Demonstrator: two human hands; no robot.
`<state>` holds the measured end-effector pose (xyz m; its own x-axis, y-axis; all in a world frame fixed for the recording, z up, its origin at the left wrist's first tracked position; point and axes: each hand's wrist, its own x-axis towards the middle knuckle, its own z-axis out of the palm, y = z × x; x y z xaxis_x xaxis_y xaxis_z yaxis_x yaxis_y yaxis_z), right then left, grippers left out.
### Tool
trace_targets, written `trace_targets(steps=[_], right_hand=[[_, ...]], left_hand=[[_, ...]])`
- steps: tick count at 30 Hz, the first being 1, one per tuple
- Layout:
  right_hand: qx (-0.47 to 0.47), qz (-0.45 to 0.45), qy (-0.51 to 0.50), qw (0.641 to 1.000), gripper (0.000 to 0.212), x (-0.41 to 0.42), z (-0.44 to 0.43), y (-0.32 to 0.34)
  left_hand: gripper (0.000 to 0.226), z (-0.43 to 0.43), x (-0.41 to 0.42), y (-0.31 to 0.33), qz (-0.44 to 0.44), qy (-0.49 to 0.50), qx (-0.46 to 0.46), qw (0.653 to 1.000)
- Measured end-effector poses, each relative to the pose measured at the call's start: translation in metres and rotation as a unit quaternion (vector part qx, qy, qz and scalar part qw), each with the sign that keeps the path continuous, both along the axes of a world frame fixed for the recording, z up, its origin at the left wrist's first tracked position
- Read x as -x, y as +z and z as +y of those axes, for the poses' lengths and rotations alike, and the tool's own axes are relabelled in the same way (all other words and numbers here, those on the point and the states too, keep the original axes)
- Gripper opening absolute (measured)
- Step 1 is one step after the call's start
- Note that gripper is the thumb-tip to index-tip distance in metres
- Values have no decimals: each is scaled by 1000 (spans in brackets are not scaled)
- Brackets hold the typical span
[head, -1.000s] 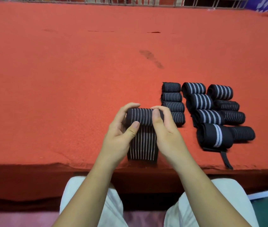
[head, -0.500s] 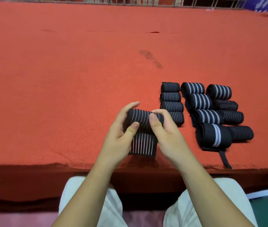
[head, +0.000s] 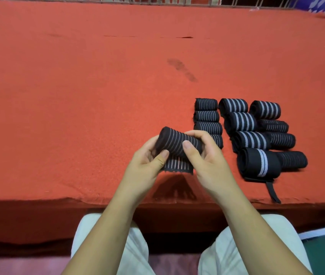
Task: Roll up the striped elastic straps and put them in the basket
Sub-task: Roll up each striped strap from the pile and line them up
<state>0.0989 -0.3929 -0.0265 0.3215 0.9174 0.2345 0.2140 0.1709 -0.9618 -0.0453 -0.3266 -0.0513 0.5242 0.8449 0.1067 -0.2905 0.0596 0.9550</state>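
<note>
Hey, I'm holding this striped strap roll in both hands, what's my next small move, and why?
Probably turn the roll toward you to wind in the loose tail hanging below it. The left hand and right hand both grip the roll, and that short flat end is the only part not yet wound.

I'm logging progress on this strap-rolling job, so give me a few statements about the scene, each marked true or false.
1. The left hand and the right hand both grip the striped strap. True.
2. The strap is fully rolled. False: a short flat tail hangs unrolled below the roll.
3. Finished rolls lie on the red cloth to the right of the hands. True.
4. A basket stands beside the rolls. False: no basket is in view.
</note>
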Motion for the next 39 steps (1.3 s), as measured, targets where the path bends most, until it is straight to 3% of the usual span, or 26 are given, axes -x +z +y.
trace_targets(steps=[3,8,13,16,22,25,27,30,33,36,39], right_hand=[[-38,-7,-13,999,25,-4,-1,0],[-78,-67,-2,995,35,-4,1,-10],[-103,-41,13,994,21,-6,2,-20],[-104,-59,7,993,23,-7,1,-26],[-22,-120,14,992,15,-39,7,-16],[36,-343,-67,936,30,-84,26,-12],[105,-459,-47,881,43,-103,40,-15],[179,-570,25,802,46,-115,58,-23],[195,-628,45,752,48,-118,71,-26],[198,-657,45,726,48,-116,79,-28],[197,-665,51,719,33,-104,76,-25]], left_hand=[[33,-2,-1,-1,-22,20,31,999],[42,-9,-8,9,-90,45,110,989],[34,-5,-20,1,-116,80,142,980],[45,-6,-21,4,-97,90,132,982],[36,2,-18,-4,-22,131,98,986],[32,7,-16,-12,12,148,81,986],[32,9,-16,-17,31,153,66,986],[33,9,-18,-19,49,157,45,985],[32,5,-18,-17,61,153,25,986],[33,2,-13,-14,67,157,9,985],[32,-3,-7,-7,72,160,-7,984]])
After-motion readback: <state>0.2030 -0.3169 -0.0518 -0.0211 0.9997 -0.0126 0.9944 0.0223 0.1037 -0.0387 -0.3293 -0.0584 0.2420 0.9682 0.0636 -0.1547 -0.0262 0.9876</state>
